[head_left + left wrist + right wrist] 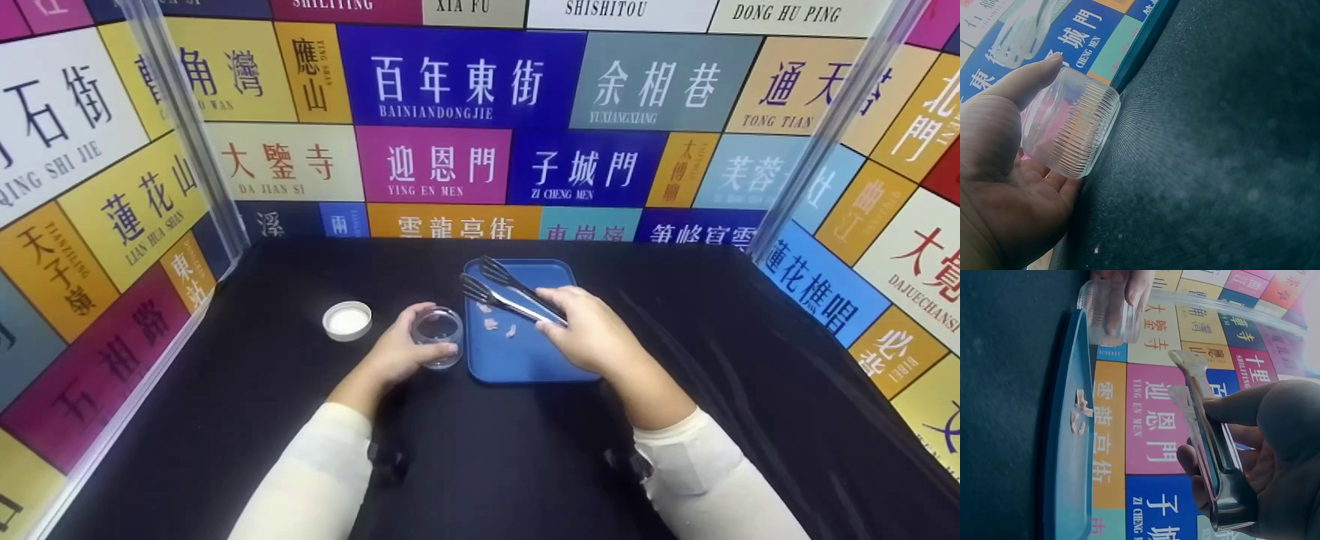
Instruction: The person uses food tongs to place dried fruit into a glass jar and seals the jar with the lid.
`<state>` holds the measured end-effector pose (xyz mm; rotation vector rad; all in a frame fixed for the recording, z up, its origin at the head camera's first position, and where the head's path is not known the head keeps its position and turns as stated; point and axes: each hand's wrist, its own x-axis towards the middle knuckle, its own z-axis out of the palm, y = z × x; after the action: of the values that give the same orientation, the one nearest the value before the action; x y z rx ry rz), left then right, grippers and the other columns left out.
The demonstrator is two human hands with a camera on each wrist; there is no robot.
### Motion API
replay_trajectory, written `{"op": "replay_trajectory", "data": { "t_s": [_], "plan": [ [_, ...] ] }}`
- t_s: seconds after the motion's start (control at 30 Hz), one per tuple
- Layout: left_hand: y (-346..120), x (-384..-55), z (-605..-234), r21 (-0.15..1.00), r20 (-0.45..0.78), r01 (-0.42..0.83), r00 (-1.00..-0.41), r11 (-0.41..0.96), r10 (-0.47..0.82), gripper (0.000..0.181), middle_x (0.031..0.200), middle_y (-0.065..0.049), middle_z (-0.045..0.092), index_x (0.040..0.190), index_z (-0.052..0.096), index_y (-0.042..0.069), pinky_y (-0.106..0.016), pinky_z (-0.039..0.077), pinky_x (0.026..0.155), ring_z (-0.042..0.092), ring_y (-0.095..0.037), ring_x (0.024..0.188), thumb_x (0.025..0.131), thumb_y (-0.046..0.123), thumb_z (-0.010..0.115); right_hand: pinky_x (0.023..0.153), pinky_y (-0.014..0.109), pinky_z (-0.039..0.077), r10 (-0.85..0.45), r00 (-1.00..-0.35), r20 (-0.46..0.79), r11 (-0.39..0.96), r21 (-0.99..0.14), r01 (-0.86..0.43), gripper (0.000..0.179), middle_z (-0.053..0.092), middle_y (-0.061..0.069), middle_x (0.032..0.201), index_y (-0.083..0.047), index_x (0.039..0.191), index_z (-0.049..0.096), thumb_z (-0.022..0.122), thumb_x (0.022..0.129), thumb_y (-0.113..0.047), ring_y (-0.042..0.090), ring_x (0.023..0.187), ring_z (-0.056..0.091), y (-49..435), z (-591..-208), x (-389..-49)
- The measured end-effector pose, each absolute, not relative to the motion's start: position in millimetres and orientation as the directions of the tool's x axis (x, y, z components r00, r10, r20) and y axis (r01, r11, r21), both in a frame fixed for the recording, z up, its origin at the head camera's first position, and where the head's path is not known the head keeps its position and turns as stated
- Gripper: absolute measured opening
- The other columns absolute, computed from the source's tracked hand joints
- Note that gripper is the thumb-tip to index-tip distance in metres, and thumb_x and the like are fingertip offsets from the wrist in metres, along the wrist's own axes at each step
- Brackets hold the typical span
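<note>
The left grip (394, 351) pinches a clear glass jar (439, 326) between its thumb and curled fingers. The jar is a short, round vessel: fine vertical ribs line the lower wall, and a smooth band runs below the circular, uncovered mouth. It stands roughly upright, mouth up; whether its base touches the desk (487, 465) cannot be told.

The right grip (589, 330) holds slotted metal tongs (529, 306), thumb on one arm and fingers curled against the other. The two narrow arms carry a polished sheen and join at a bend beside the palm. The slotted heads extend forward and to the left of the right grip, above the tray — tips apart.

The blue tray (517, 360), a flat rectangle with rounded corners and a low raised rim, lies beneath the right grip and just right of the left grip. Small, irregular pale-pink pieces (491, 324) rest on it, between the two grips.

A round white lid (347, 320) with a raised rim lies on the desk to the left of the left grip. Black, lightly creased cloth covers the desk; beyond both grips rise flat, multicoloured lettered panels (435, 79).
</note>
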<state>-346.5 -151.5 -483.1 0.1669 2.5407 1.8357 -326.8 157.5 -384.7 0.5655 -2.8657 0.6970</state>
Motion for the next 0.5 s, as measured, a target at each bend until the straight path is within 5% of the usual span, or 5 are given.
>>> {"op": "replay_trajectory", "data": {
  "t_s": [0.5],
  "plan": [
    [-151.6, -344.7, -482.7, 0.94, 0.057, 0.08, -0.995, 0.333, 0.079, 0.092, 0.154, -0.012, 0.06, 0.157, 0.048, 0.017, -0.052, 0.037, 0.128, 0.058, -0.034, 0.142, 0.08, 0.028, 0.096, 0.125, 0.059, 0.041, -0.311, -0.946, 0.09, 0.835, -0.45, -0.318, 0.055, 0.062, 0.02, 0.153, -0.009, 0.151, 0.062, 0.072, 0.1, -0.027, 0.04, 0.146, 0.055, 181.9, -399.8, -355.9]
  ]
}}
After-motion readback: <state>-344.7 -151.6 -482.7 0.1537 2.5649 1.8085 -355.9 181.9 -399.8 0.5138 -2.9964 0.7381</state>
